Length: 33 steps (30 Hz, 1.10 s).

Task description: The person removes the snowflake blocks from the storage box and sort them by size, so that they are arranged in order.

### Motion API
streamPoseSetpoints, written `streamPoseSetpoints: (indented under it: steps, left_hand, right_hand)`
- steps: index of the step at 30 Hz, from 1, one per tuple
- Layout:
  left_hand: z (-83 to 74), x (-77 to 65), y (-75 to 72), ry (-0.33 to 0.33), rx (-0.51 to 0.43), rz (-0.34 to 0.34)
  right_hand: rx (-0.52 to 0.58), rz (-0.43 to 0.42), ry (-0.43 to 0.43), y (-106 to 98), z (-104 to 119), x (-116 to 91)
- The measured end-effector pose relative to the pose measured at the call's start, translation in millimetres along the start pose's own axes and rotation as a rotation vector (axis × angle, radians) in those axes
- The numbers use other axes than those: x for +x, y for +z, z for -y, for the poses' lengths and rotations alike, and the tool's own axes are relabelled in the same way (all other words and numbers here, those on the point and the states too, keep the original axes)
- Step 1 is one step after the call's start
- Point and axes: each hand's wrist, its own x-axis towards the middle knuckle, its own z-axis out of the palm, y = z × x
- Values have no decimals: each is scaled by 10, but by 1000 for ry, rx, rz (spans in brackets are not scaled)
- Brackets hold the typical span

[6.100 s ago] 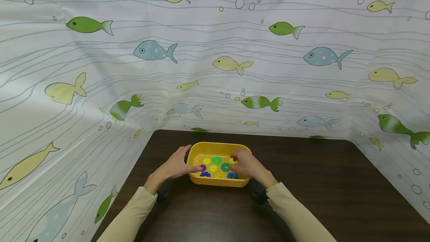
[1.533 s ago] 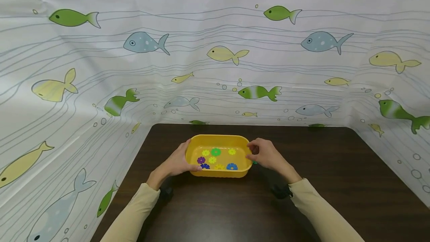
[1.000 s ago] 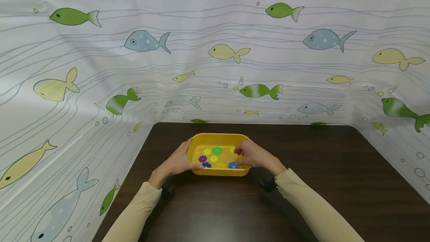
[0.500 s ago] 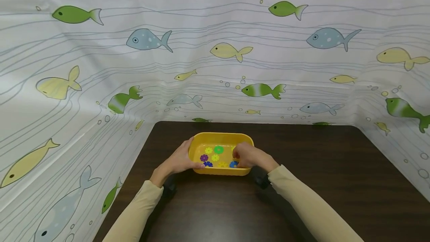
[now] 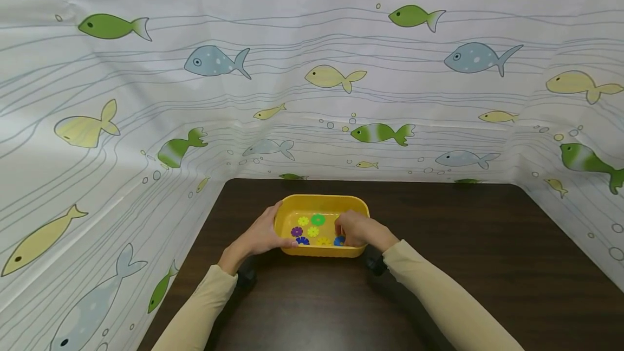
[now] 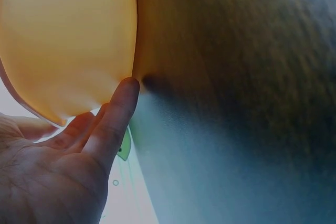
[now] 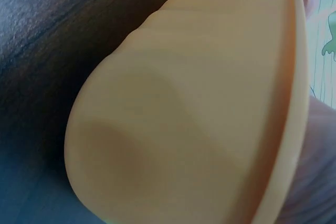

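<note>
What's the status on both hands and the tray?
Left hand holds yellow tray at its left end. Right hand inside, at lighter blue disc, grip unclear. That hand partly hides the disc.

The tray [image 5: 322, 252] looks like smooth, slightly glossy plastic, and the discs [image 5: 318, 220] seem plastic too. The bench [image 5: 463, 253] shows wood grain with a dull sheen; the sleeves [image 5: 439, 286] are matt cloth.

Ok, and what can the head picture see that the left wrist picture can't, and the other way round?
Only the head view shows the colourful flower-like pieces, the right hand and the beige sleeves. Only the left wrist view shows the palm of the left hand; the head view shows its back. Both show the left hand against the yellow tray, the dark table and some of the fish-patterned cloth.
</note>
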Motion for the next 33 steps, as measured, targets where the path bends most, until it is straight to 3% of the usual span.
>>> streamPoseSetpoints:
  steps: [12,24,33]
  left_hand:
    - [6,7,-4,6,-3,0]
    - [9,-3,8,7,-2,-3]
    - [7,-1,4,13,-7,-6]
  right_hand:
    - [20,-4,10,0,10,24]
    - [-22,-28,-39,65,-11,67]
    - [-39,-7,-5,76,1,81]
